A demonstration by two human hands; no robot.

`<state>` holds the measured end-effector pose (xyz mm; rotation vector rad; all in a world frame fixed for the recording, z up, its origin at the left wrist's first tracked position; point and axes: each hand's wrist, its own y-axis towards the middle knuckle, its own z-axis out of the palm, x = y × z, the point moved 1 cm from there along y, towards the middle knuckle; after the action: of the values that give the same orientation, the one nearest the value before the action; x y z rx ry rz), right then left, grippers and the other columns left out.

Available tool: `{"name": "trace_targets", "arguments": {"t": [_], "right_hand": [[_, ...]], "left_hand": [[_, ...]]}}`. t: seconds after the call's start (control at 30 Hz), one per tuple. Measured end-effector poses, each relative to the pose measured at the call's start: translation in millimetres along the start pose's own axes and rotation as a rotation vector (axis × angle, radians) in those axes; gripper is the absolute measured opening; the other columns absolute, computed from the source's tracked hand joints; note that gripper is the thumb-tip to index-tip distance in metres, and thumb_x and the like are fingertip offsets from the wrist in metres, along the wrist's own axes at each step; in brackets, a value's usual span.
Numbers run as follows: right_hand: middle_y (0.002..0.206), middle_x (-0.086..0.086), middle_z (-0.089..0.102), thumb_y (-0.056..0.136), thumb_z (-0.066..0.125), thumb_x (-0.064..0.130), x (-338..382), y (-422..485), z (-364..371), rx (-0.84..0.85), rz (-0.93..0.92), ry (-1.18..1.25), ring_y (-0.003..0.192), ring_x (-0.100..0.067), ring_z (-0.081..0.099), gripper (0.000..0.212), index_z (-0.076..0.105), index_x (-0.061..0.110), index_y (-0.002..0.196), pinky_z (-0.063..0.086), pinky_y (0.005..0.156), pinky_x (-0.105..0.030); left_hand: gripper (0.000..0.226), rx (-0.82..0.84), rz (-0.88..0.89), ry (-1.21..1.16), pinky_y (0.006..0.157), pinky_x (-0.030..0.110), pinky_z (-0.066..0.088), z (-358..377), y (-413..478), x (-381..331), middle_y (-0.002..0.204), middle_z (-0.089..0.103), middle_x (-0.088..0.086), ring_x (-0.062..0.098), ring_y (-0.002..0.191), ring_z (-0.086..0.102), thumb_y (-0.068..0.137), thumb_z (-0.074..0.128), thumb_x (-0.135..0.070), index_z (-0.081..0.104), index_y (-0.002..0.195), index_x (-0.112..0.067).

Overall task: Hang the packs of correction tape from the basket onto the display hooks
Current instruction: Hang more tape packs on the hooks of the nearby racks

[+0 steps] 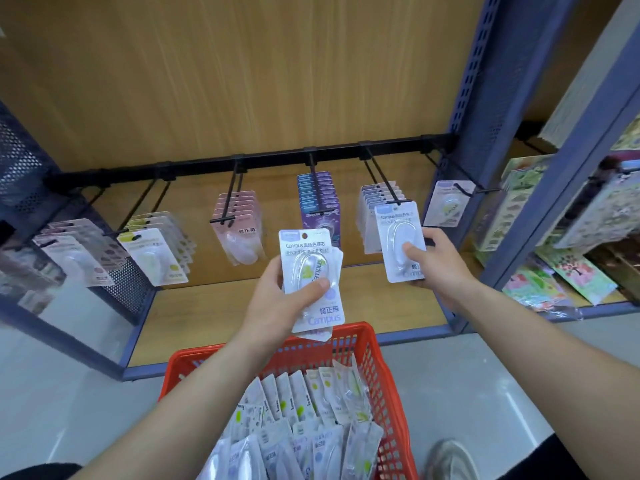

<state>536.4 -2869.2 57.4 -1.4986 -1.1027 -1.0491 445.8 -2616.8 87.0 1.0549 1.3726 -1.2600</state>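
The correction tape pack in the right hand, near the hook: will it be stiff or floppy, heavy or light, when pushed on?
Probably stiff: the correction tape pack is flat though the right hand grips only its lower half. Likely light: a mere pinch carries it. Its clear blister looks glossy, so it may slip.

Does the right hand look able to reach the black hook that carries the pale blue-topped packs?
Likely yes: the right hand holds a white carded pack up at the tip of that black hook, with nothing between them. The left hand, gripping its stack of packs, sits lower and aside.
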Motion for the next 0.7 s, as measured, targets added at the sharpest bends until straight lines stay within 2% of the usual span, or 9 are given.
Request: {"name": "trace_targets", "arguments": {"t": [0.13,0.2,0.33,0.43,0.53,0.63,0.7], "right_hand": [[0.118,0.003,0.067,0.101,0.062,0.026,-0.9,2.3,-4.8,-0.007,-0.049,-0.050,0.103,-0.019,0.069,0.034,0.051,0.025,0.133,0.059,0.082,-0.039],[0.117,0.004,0.068,0.100,0.063,0.027,0.5,3.6,-5.3,-0.006,-0.068,-0.059,0.103,-0.018,0.069,0.032,0.052,0.029,0.130,0.059,0.083,-0.039],[0.115,0.004,0.066,0.101,0.062,0.027,0.2,5.7,3.8,-0.011,-0.044,-0.065,0.100,-0.018,0.069,0.033,0.053,0.027,0.132,0.055,0.069,-0.032],[0.118,0.007,0.063,0.101,0.060,0.030,-1.2,7.4,11.8,-0.029,-0.019,-0.090,0.103,-0.019,0.066,0.036,0.050,0.030,0.136,0.058,0.068,-0.034],[0.128,0.003,0.063,0.099,0.059,0.034,-1.0,9.6,17.9,-0.064,0.000,-0.236,0.107,-0.022,0.062,0.048,0.045,0.033,0.146,0.056,0.081,-0.039],[0.149,-0.012,0.046,0.095,0.062,0.046,2.2,4.2,25.2,-0.118,0.071,-0.517,0.129,-0.036,0.051,0.069,0.036,0.021,0.154,0.048,0.102,-0.047],[0.142,-0.008,0.054,0.097,0.062,0.044,12.3,-12.8,34.5,-0.042,0.038,-0.453,0.121,-0.028,0.057,0.055,0.048,0.019,0.144,0.050,0.099,-0.044]], "left_hand": [[0.047,0.013,-0.017,-0.020,0.077,0.045,0.064,5.6,0.1,3.1,0.111,0.077,-0.001,0.022,0.097,0.076,0.085,0.081,-0.012,0.061,0.127,-0.020],[0.047,0.013,-0.020,-0.011,0.079,0.045,0.064,7.1,-1.5,3.9,0.110,0.077,-0.002,0.021,0.096,0.076,0.085,0.081,-0.012,0.061,0.127,-0.020],[0.048,0.011,-0.025,-0.032,0.079,0.048,0.064,4.4,-4.4,3.2,0.112,0.077,-0.001,0.022,0.097,0.076,0.085,0.080,-0.012,0.060,0.128,-0.022],[0.046,0.002,-0.019,-0.050,0.076,0.046,0.064,0.5,-5.7,1.6,0.111,0.077,-0.001,0.022,0.096,0.077,0.086,0.080,-0.011,0.061,0.126,-0.022],[0.045,0.003,-0.008,-0.054,0.074,0.042,0.064,0.0,-7.0,-0.6,0.108,0.078,-0.003,0.021,0.096,0.077,0.085,0.080,-0.012,0.061,0.125,-0.023],[0.043,0.005,0.000,-0.054,0.077,0.044,0.064,0.5,-7.2,-3.1,0.109,0.078,-0.003,0.019,0.095,0.077,0.086,0.080,-0.012,0.061,0.123,-0.023],[0.042,-0.002,0.004,-0.057,0.078,0.044,0.064,0.4,-6.3,-3.4,0.110,0.077,-0.003,0.018,0.095,0.076,0.086,0.080,-0.013,0.061,0.121,-0.024]]}}
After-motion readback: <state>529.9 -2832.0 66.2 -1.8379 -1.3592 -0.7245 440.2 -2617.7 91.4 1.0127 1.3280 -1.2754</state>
